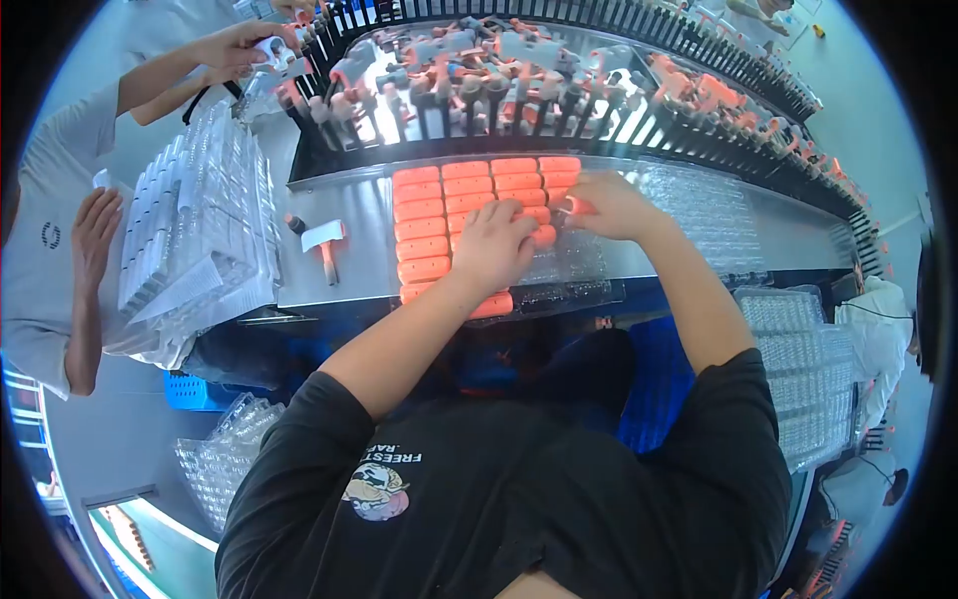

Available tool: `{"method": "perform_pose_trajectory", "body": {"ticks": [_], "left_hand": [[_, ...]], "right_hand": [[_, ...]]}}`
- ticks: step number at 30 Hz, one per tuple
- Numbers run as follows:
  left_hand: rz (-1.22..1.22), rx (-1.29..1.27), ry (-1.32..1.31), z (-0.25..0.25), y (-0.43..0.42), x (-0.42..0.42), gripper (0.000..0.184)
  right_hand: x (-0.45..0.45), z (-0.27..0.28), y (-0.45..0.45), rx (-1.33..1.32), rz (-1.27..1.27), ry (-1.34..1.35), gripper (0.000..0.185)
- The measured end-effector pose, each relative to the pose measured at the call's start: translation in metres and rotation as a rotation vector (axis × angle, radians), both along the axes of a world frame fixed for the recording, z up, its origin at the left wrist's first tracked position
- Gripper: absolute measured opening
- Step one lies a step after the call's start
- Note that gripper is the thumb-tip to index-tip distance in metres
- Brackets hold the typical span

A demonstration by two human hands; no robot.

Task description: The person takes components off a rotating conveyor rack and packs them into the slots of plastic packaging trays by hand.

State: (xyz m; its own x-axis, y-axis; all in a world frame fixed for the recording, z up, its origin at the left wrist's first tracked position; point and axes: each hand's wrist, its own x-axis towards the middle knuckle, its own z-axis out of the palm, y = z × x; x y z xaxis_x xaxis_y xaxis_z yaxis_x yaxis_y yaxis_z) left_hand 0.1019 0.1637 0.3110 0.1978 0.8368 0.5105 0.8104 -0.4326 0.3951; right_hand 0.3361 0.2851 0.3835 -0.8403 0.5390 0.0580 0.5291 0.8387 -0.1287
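Observation:
Rows of orange parts lie side by side in a clear plastic tray on the metal table. My left hand rests palm down over the middle of these rows, its fingers spread on the parts. At the tray's right side, my right hand is closed round an orange piece, whose end shows beside the fingertips. Empty pockets of the tray show below my right hand.
Behind the tray runs a black slatted conveyor full of orange and white parts. Clear trays are stacked at left and right. A white-and-orange piece lies left. A co-worker's hand is at far left.

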Motion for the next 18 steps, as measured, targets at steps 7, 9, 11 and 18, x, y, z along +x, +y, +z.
{"method": "perform_pose_trajectory", "body": {"ticks": [7,9,11,18], "left_hand": [[-0.007,0.004,-0.016,0.0,0.0,0.0,0.02],[-0.004,0.01,-0.018,0.001,0.0,-0.002,0.02],[0.001,0.012,-0.011,-0.001,-0.001,-0.002,0.019],[0.011,0.043,-0.012,-0.003,0.0,-0.002,0.015]], "right_hand": [[-0.003,0.002,-0.005,0.035,0.005,-0.075,0.041],[-0.005,0.0,-0.005,0.081,0.017,-0.054,0.04],[-0.003,-0.011,-0.004,0.13,0.018,-0.029,0.037],[-0.021,0.029,0.034,0.472,-0.213,0.876,0.02]]}}
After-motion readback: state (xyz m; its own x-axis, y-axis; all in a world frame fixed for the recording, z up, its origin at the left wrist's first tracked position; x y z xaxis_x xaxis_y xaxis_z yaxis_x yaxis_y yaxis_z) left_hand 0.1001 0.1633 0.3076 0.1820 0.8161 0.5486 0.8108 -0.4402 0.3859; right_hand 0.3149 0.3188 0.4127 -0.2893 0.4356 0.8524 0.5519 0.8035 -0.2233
